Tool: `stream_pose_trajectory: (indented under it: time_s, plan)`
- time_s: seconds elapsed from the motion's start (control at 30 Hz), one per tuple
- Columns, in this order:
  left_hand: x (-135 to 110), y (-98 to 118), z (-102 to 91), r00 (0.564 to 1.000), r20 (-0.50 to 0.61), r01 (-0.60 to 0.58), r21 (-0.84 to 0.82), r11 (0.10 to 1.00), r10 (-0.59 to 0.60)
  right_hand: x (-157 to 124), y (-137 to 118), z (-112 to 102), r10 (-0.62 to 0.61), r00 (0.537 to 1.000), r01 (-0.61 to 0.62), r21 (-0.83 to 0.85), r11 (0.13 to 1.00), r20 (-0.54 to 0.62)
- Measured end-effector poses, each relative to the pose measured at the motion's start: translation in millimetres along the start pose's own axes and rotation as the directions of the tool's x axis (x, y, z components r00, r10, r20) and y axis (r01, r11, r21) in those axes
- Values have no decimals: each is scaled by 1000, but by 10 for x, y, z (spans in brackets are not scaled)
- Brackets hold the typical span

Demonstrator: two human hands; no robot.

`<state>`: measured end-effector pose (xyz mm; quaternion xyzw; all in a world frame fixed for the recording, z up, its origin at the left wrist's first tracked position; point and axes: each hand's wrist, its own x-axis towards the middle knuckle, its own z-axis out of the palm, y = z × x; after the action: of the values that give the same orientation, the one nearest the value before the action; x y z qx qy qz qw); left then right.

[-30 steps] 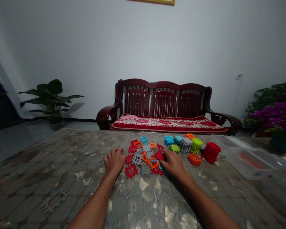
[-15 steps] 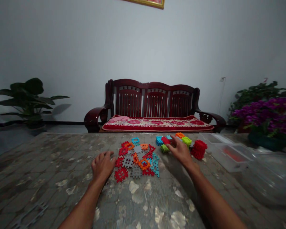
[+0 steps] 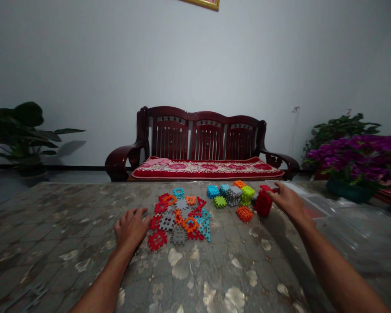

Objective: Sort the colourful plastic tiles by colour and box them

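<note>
My left hand (image 3: 132, 226) lies on the table just left of a loose pile of flat interlocking plastic pieces, its fingers loosely apart and nothing in them. In that pile are red pieces (image 3: 157, 240), grey pieces (image 3: 167, 222), orange pieces (image 3: 190, 224) and light blue pieces (image 3: 204, 226). On the right, my right hand (image 3: 288, 201) pinches a red plastic piece (image 3: 266, 188) at the top of a red stack (image 3: 263, 204). Whether that piece touches the stack I cannot tell. Left of it stand a green stack (image 3: 247, 195), a grey stack (image 3: 234, 196), a blue stack (image 3: 213, 191) and orange pieces (image 3: 244, 213).
Clear plastic containers (image 3: 355, 230) stand at the right beside my right forearm. Behind them is a pot of purple flowers (image 3: 361, 156). A grey plastic frame piece (image 3: 28, 298) lies at the table's near left. A wooden bench (image 3: 207, 134) stands beyond the table (image 3: 68, 217).
My right hand has moved right with the red piece, from over the blue and green stacks to the red stack. The camera view has shifted slightly right. My left hand stays beside the pile.
</note>
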<state>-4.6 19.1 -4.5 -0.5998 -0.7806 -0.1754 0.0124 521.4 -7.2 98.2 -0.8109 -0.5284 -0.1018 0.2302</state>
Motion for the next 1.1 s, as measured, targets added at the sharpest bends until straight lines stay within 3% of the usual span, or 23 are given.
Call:
stream_pose_trajectory:
  time_s: [0.3, 0.43, 0.57, 0.7, 0.77, 0.87, 1.0, 1.1]
  plan:
    - [-8, -3, -18, 1000, -5, -9, 1, 1000, 9, -47, 50, 71, 38, 999, -35, -72, 997, 39]
    - [-8, 1, -14, 1000, 12, 0, 13, 1000, 0, -101, -1, 14, 0, 999, -3, -79, 997, -33]
    - [-19, 17, -18, 1000, 11, 7, 0, 1000, -7, -224, -222, 34, -78, 988, 87, 71, 994, -130]
    - [-43, 45, -63, 999, 30, 19, -12, 1000, -19, -478, -662, 246, -234, 971, 231, 356, 905, -35]
    - [-53, 55, -83, 999, 30, 21, -18, 1000, -20, -676, -939, 390, -370, 928, 307, 460, 833, 49]
    - [-62, 55, -86, 1000, 22, 15, -38, 999, -15, -1035, -1363, 569, -554, 817, 411, 516, 751, 157]
    - [-69, 48, -68, 1000, 3, 16, -63, 998, -16, -1492, -1860, 655, -693, 701, 515, 555, 654, 167]
    - [-74, 52, -75, 1000, 1, 18, -73, 997, -18, -1735, -2174, 627, -795, 586, 603, 571, 557, 158]
